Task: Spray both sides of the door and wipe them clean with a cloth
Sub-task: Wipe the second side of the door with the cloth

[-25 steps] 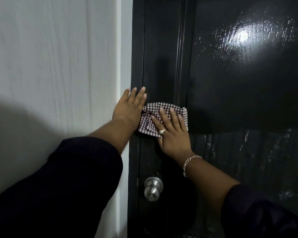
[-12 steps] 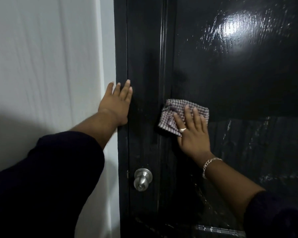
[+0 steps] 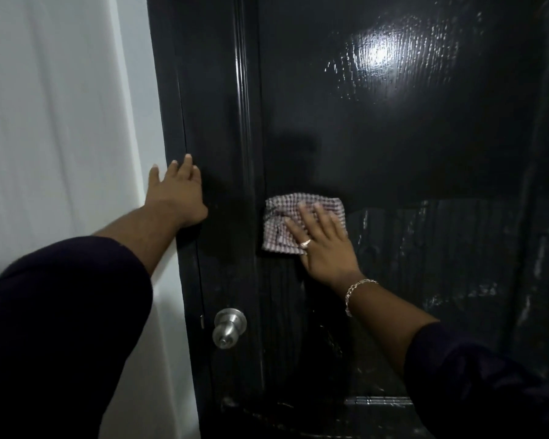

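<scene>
A glossy black door (image 3: 377, 128) fills most of the head view, with wet streaks across its lower right. A folded checked cloth (image 3: 286, 223) lies flat against the door panel at mid height. My right hand (image 3: 324, 245) presses the cloth to the panel with straight, spread fingers. My left hand (image 3: 178, 198) rests flat on the door's left edge, fingers pointing up. No spray bottle is in view.
A silver round door knob (image 3: 229, 327) sits on the door's left stile below my hands. A white wall (image 3: 61, 122) runs along the left of the door. My dark sleeves fill the lower corners.
My right hand has slid the cloth rightward, from the door's left stile onto the main panel. My left hand stays on the door's edge.
</scene>
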